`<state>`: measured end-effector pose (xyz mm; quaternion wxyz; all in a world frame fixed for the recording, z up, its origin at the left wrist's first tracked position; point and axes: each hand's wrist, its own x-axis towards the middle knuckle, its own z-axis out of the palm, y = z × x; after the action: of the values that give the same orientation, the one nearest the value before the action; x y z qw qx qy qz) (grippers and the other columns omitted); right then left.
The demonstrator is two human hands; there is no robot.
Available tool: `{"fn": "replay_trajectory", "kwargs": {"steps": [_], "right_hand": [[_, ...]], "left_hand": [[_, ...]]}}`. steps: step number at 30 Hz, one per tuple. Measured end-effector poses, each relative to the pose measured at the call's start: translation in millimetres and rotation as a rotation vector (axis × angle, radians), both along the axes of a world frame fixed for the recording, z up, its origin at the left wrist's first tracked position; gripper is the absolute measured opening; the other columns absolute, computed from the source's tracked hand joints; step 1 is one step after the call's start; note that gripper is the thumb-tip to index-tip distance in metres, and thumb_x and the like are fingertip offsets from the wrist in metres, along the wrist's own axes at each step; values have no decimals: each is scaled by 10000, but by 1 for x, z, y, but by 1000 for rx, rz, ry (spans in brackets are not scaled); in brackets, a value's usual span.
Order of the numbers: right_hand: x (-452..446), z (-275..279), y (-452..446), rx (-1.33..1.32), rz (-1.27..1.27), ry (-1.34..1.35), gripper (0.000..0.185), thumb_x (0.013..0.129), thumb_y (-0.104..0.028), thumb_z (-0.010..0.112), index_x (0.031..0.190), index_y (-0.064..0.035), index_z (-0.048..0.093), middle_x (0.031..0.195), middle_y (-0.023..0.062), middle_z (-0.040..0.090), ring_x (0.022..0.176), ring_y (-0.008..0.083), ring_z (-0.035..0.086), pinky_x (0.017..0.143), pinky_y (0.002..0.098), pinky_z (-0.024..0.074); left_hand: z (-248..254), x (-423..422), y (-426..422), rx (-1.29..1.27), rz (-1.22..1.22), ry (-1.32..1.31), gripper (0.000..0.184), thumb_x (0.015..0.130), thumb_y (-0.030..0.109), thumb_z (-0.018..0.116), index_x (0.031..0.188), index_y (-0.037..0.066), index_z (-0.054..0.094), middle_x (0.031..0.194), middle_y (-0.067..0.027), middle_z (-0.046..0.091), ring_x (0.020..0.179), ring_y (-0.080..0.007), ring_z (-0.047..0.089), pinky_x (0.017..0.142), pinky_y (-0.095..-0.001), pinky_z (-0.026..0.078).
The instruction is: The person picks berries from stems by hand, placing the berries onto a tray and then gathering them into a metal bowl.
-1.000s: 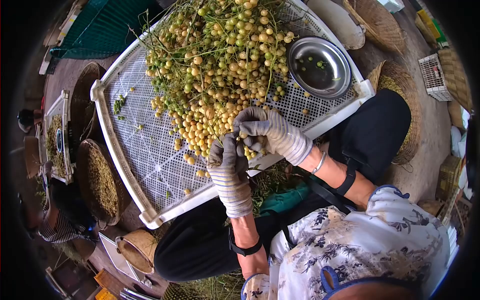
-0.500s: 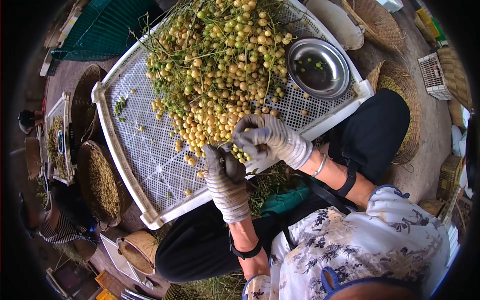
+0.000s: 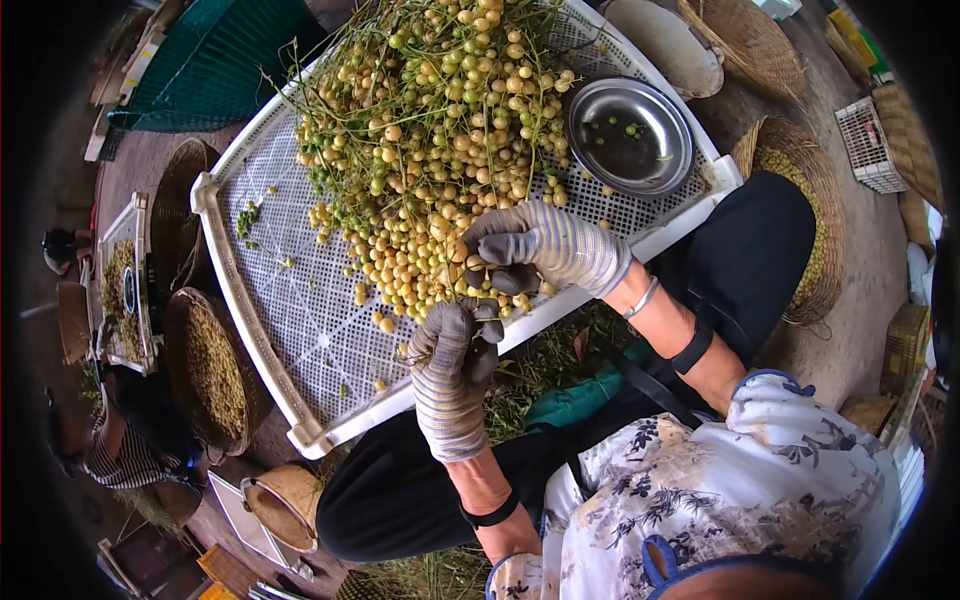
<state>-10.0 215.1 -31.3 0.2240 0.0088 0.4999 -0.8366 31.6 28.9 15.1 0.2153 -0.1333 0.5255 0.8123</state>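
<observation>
Both hands wear striped gloves with grey palms and fingers, and they meet over the near edge of a white perforated tray (image 3: pixel 285 330). My left hand (image 3: pixel 453 350) is closed round a thin stem, its fingertips upward. Just above it, my right hand (image 3: pixel 515 250) is curled, with thumb and forefinger together close to some yellow fruits; what they pinch is partly hidden. Loose round yellow fruits (image 3: pixel 395 265) lie on the tray beside my hands. Behind them rises a big heap of fruit bunches (image 3: pixel 430 120), yellow and green, still on thin stems.
A steel bowl (image 3: pixel 630 137) holding some liquid and green bits sits on the tray's right. Fruit-filled baskets stand at the left (image 3: pixel 215 370) and right (image 3: pixel 800 220). Cut stems and leaves (image 3: pixel 550 365) lie below the tray. Other people work at far left.
My right hand has moved slightly up and left, and its fingers have curled differently. The left hand has shifted slightly down; the small fruit cluster between the hands no longer shows.
</observation>
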Motion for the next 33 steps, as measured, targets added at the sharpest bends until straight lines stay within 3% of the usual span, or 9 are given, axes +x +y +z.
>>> {"fn": "replay_trajectory", "kwargs": {"steps": [3,7,12,15,19,20,23,30,33], "right_hand": [[2,-5,6,-122,48,77,428,820,-342,738,1081,-16,640,734,12,630,574,60,548,512,198,440],[8,13,2,58,25,45,309,850,-220,723,1037,0,613,726,12,616,546,69,516,490,204,409],[3,-13,-6,-226,-285,-81,194,908,-156,644,1032,-11,607,778,19,616,579,70,527,474,192,403],[1,-12,3,-198,-380,-133,193,924,-175,627,1031,-15,609,775,8,613,579,65,532,468,180,393],[6,-3,0,22,-66,24,372,896,-344,661,1090,-29,617,791,-16,622,613,44,560,473,166,385],[7,-10,-3,-6,0,7,474,835,-410,710,1111,-35,626,843,-18,637,702,46,585,560,176,445],[2,-25,-10,33,-84,284,505,806,-423,738,1106,-31,632,902,-14,644,800,56,593,695,199,488],[11,-29,-11,-191,-37,1,499,756,-398,788,1056,-48,599,884,-16,619,742,57,598,639,187,500],[9,-33,-12,-297,-74,-45,454,747,-353,807,1017,-57,593,844,-15,608,702,66,598,601,176,490]], "left_hand": [[1,1,-1,-104,23,26,300,939,305,604,989,11,638,544,59,381,416,-30,280,393,-202,180],[-7,1,3,-146,85,33,296,934,313,613,948,22,664,540,67,363,431,-25,294,405,-207,198],[-3,4,10,-209,134,-25,239,904,244,662,924,6,671,712,11,589,536,-21,414,465,-169,314],[-4,3,5,-207,89,-3,228,905,231,660,932,4,670,722,16,591,553,-21,424,480,-161,327],[-8,2,6,-205,47,4,223,921,209,623,1000,4,657,692,42,536,570,-12,427,507,-150,332],[-7,1,10,-278,27,-12,219,922,204,612,1023,13,652,685,50,518,575,-14,434,514,-158,343],[3,2,17,-411,-55,53,213,932,223,603,949,18,661,648,34,511,572,-34,452,512,-176,349],[-10,3,16,-292,-104,165,194,942,197,582,892,17,635,662,21,545,571,-44,460,500,-189,337],[-9,1,13,-187,-97,35,176,933,192,597,929,18,625,707,23,568,589,-39,469,510,-183,349]]}}
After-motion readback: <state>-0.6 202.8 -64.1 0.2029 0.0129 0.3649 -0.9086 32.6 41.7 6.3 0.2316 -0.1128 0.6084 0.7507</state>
